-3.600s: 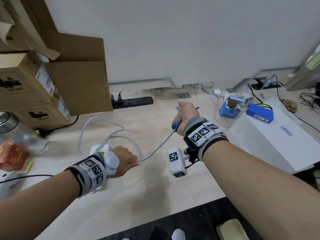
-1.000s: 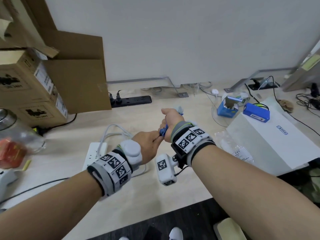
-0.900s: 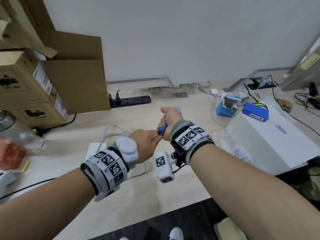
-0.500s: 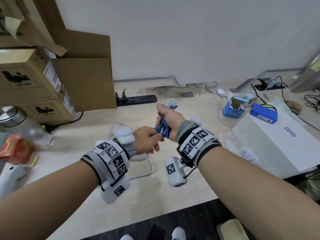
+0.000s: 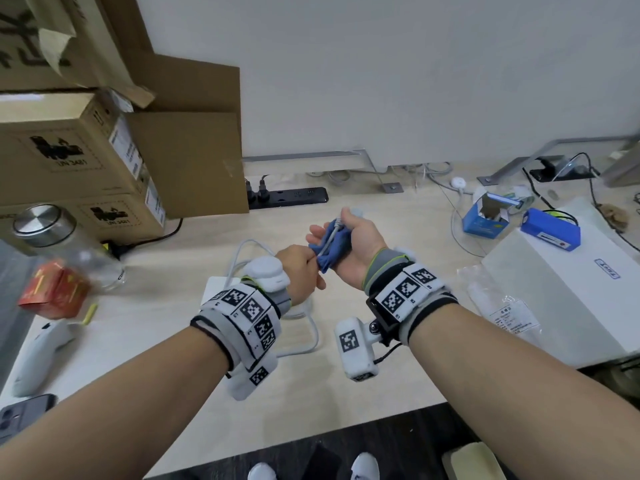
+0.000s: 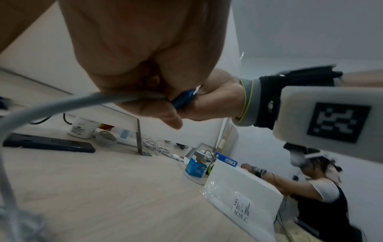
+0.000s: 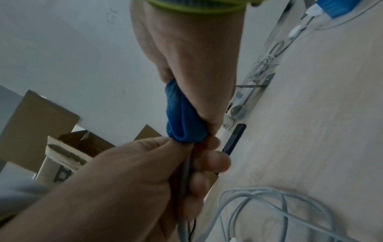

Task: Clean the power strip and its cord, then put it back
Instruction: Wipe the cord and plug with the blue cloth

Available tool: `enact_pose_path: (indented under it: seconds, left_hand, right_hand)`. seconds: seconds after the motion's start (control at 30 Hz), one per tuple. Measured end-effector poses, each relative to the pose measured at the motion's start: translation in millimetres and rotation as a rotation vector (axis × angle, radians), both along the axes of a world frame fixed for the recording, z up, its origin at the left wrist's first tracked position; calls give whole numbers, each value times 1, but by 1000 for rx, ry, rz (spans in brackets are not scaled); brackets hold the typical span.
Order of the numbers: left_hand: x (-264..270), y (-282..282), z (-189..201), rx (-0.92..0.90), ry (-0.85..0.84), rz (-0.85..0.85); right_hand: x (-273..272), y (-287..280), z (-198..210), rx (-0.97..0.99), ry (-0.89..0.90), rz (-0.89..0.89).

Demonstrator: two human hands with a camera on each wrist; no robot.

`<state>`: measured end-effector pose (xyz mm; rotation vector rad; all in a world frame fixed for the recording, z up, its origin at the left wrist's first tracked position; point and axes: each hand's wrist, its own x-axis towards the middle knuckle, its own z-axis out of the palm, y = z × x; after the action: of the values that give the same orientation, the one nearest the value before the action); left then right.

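My right hand [image 5: 358,237] grips a blue cloth [image 5: 333,249] folded round the white cord [image 5: 328,241], with the plug end [image 5: 356,213] poking out above the fist. Right below the cloth, my left hand [image 5: 302,271] pinches the same cord [image 7: 184,180], touching the cloth [image 7: 182,119]. Both hands hover above the table. The white power strip [image 5: 215,289] lies flat on the table, mostly hidden behind my left wrist. Loose loops of its cord [image 5: 311,336] lie beside it, also seen in the right wrist view as cord loops [image 7: 269,206].
A black power strip [image 5: 291,197] lies by the wall. Cardboard boxes [image 5: 79,161], a glass bottle [image 5: 55,244] and a red packet [image 5: 52,291] crowd the left. A white box [image 5: 561,292] and blue boxes [image 5: 485,218] sit right. Another person [image 6: 323,190] works beyond the table.
The hands, once apart with the cord stretched between them, have come together. In the last second they rose slightly and the right hand turned, showing the cloth with the cord in it.
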<state>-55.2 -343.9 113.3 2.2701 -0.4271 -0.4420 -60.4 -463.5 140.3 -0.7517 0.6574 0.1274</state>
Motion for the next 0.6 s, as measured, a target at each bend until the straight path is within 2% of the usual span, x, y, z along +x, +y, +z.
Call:
enact_pose_path:
  seconds: [0.2, 0.33, 0.47, 0.53, 0.6]
  left_hand:
    - [4, 2, 6, -28, -40, 92]
    - [7, 6, 6, 76, -85, 107]
    - [0, -4, 16, 439, -347, -127]
    - [-5, -7, 18, 509, -430, -185]
    - [-7, -7, 20, 543, -426, -201]
  right_hand:
    - [1, 12, 0, -119, -75, 40]
    - [0, 21, -2, -160, -110, 10]
    - [4, 28, -8, -646, -21, -8]
    - [11, 29, -8, -789, 68, -30]
    - [18, 29, -11, -867, 152, 21]
